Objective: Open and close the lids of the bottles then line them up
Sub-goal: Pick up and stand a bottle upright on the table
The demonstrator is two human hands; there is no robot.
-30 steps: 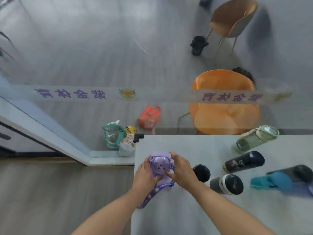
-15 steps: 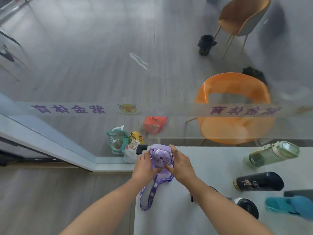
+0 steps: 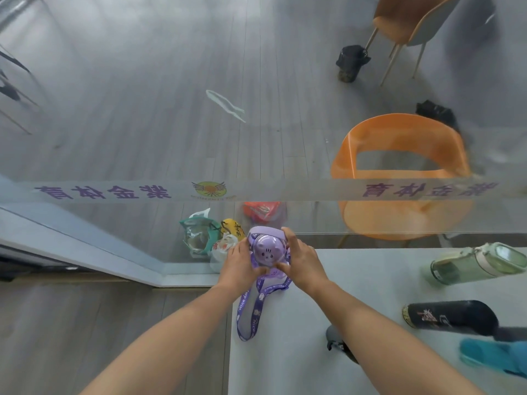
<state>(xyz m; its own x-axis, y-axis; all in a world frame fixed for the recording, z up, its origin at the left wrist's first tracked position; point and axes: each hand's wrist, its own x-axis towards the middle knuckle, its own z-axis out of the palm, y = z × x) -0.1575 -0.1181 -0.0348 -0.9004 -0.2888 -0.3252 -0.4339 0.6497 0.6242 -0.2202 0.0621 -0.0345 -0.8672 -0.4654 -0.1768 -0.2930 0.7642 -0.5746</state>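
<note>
Purple plastic bottle (image 3: 268, 250), squat, with a domed lid bearing a cartoon face, stands upright at the far left corner of the pale grey table (image 3: 370, 286), close to the glass partition (image 3: 114, 192). Both hands are on it. The left-hand grip (image 3: 238, 266) is clamped on the bottle's left flank. The right-hand grip (image 3: 303, 262) is clamped on the right flank, with one finger hooked over the far rim. The thumbs meet at the near edge of the lid. The bottle's purple printed strap (image 3: 252, 309) trails toward me along the table edge.

Progress, my reading: early. There is no line-up yet. A pale green translucent bottle (image 3: 479, 263) and a black bottle with gold print (image 3: 450, 316) lie on their sides, well apart from the purple one, off to the right. I judge both need their lids worked, then standing up and lining up.

Hard to make out:
- Whether the dome is latched, and whether this is the opening or the closing half. The catch is under the thumbs.
- The purple bottle's body, hidden by the lid and hands.
- A teal object (image 3: 490, 357) at the right edge, blurred and cut off. Possibly another bottle.
- A dark rounded item (image 3: 333, 342), mostly hidden under the right forearm.
</note>
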